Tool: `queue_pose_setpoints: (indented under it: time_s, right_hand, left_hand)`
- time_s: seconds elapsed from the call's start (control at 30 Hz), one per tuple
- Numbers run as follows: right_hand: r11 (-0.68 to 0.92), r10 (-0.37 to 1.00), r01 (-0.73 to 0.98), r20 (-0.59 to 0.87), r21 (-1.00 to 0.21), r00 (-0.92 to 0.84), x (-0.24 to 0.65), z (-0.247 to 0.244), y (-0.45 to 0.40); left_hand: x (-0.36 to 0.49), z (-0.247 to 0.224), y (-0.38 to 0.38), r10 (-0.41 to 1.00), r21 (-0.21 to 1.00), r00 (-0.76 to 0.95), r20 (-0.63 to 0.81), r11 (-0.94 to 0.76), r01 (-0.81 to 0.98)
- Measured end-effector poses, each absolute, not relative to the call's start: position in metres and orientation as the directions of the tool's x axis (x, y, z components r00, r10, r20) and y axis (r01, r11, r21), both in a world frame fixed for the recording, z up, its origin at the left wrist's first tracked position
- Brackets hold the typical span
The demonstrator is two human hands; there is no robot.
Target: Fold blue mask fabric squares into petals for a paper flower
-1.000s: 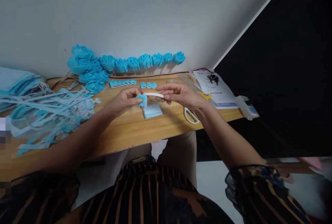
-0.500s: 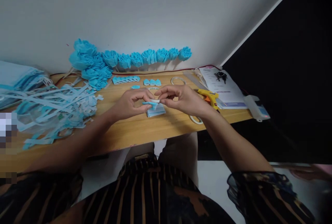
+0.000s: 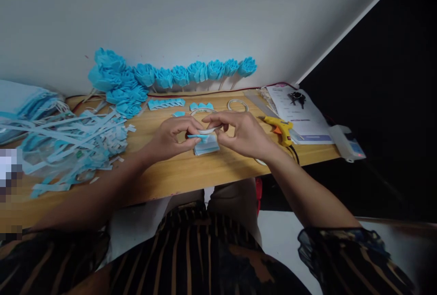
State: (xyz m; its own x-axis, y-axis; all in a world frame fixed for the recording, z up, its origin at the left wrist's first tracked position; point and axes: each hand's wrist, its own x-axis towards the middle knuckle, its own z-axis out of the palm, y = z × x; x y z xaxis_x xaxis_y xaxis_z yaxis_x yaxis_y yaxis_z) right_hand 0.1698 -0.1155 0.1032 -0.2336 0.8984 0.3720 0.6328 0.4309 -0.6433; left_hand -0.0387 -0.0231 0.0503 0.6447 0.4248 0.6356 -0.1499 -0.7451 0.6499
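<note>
My left hand [image 3: 172, 139] pinches a small folded piece of blue and white fabric [image 3: 202, 136] between thumb and fingers, above the table. From the other side my right hand [image 3: 241, 133] has its bent fingers on the white upper edge of that same piece, thumb below. Fingers partly hide how it is folded. Just beneath lies a stack of light blue fabric pieces [image 3: 206, 148]. Beyond my fingers are a single blue petal-like piece [image 3: 178, 114], a short row of folded blue pieces [image 3: 201, 106] and a longer row [image 3: 166, 104].
Blue fabric flowers [image 3: 198, 72] on thin stems line the wall. Cut strips and scraps [image 3: 78, 144] heap up at left beside stacked blue sheets [image 3: 30, 104]. Rightward lie a white ring [image 3: 238, 105], a yellow glue gun [image 3: 282, 131], papers [image 3: 307, 119], keys [image 3: 297, 98] and a white device [image 3: 348, 144].
My right fingers have slid a little rightward along the white edge, which now looks longer and curved. My left hand keeps its pinch. The view has shifted slightly.
</note>
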Motion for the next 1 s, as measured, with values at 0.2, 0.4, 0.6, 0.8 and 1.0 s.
queue_pose_setpoints:
  time_s: [0.2, 0.4, 0.6, 0.8, 1.0]
  right_hand:
    - [0.460, 0.883, 0.622, 0.396, -0.633, -0.250, 0.176, 0.098, -0.114]
    - [0.503, 0.863, 0.587, 0.395, -0.634, -0.314, 0.181, 0.093, -0.108]
    - [0.550, 0.835, 0.611, 0.399, -0.569, -0.379, 0.181, 0.092, -0.098]
    - [0.534, 0.842, 0.576, 0.451, -0.619, -0.296, 0.186, 0.084, -0.090]
    - [0.446, 0.882, 0.431, 0.468, -0.784, -0.061, 0.197, 0.063, -0.102]
  left_hand:
    - [-0.038, 0.052, -0.024, 0.492, 0.705, 0.638, 0.592, -0.701, -0.112]
    - [-0.037, 0.054, -0.024, 0.456, 0.663, 0.634, 0.625, -0.739, -0.123]
    - [-0.037, 0.055, -0.024, 0.461, 0.671, 0.645, 0.609, -0.733, -0.110]
    - [-0.038, 0.052, -0.019, 0.522, 0.639, 0.603, 0.603, -0.769, 0.027]
    - [-0.037, 0.047, -0.017, 0.527, 0.597, 0.552, 0.646, -0.800, 0.064]
